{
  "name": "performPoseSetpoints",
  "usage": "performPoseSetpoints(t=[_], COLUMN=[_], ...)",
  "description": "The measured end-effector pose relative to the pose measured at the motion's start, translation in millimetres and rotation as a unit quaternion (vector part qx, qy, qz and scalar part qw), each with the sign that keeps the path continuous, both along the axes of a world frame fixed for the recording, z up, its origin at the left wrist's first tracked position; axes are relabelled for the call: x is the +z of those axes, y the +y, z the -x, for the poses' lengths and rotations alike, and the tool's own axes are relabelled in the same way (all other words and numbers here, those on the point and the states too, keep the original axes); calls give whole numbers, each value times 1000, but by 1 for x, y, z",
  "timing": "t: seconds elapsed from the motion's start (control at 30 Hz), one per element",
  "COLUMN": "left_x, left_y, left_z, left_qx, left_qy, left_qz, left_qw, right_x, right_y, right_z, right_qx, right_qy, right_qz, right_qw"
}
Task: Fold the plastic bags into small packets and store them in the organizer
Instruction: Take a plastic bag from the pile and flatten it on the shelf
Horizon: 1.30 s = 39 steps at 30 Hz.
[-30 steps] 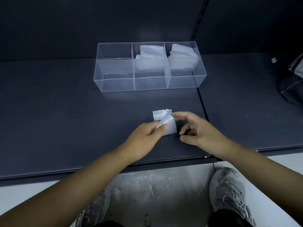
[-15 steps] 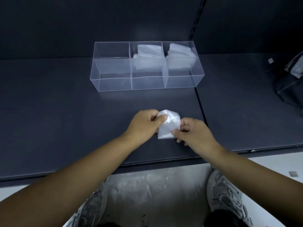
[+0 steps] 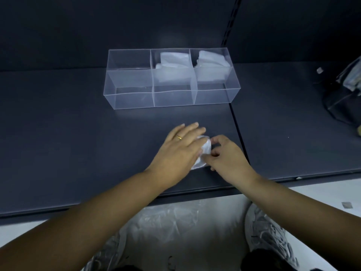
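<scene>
A small folded plastic bag packet [image 3: 204, 153] lies on the dark shelf near its front edge. My left hand [image 3: 179, 147] lies flat over the packet's left side with straight fingers pressing it down. My right hand [image 3: 224, 155] pinches the packet's right edge with thumb and fingertips. The clear three-compartment organizer [image 3: 134, 98] stands behind them. Folded packets sit in its middle compartment [image 3: 172, 65] and right compartment [image 3: 212, 63]; the left compartment holds nothing.
Loose plastic bags [image 3: 172, 223] lie on the floor below the shelf between my shoes [image 3: 267, 233]. A dark bag [image 3: 345, 98] sits at the right on the neighbouring shelf panel. A seam [image 3: 237, 132] divides the two panels.
My left hand has gone from pinching the packet with curled fingers to lying flat on it. The packet was lifted and turned, then came down onto the shelf.
</scene>
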<state>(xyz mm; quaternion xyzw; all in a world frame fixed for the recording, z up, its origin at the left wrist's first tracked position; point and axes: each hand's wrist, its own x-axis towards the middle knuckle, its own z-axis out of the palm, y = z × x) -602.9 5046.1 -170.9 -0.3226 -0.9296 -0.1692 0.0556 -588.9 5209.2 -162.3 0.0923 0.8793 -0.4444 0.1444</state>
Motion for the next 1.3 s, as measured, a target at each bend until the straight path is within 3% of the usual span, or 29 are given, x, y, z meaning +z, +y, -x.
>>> performPoseSetpoints(t=[0.13,0.23,0.33,0.5,0.63,0.73,0.9,1.0,1.07,1.13,1.2,1.3], left_x=[-23,-26,-25,-19,-9,10,45,55,60,64,64,60], left_y=[-8,-4,6,13,7,-4,-38,-45,-40,-34,-31,-33], left_z=[-5,-14,-28,-40,-44,-36,5,24,34,44,56,73], left_qx=[30,86,142,196,192,201,181,155,170,180,195,242], left_qy=[-113,-127,-128,-161,-253,-355,-495,-508,-497,-481,-442,-289], left_qz=[126,120,120,124,-23,-211,-428,-482,-518,-537,-540,-484], left_qw=[985,981,974,959,948,888,734,696,675,669,689,790], right_x=[-1,-2,-2,2,11,29,77,88,86,79,76,78], right_y=[2,2,-1,-6,-10,-11,-9,-8,-7,-8,-5,9], right_z=[-5,-17,-24,-16,-6,0,26,46,57,67,85,137], right_qx=[11,14,21,22,-23,28,189,147,96,74,24,-77], right_qy=[25,70,100,85,43,50,108,97,30,-16,5,89], right_qz=[-78,-183,-219,-177,22,131,146,173,203,193,190,165], right_qw=[997,981,970,980,999,990,965,969,974,978,982,979])
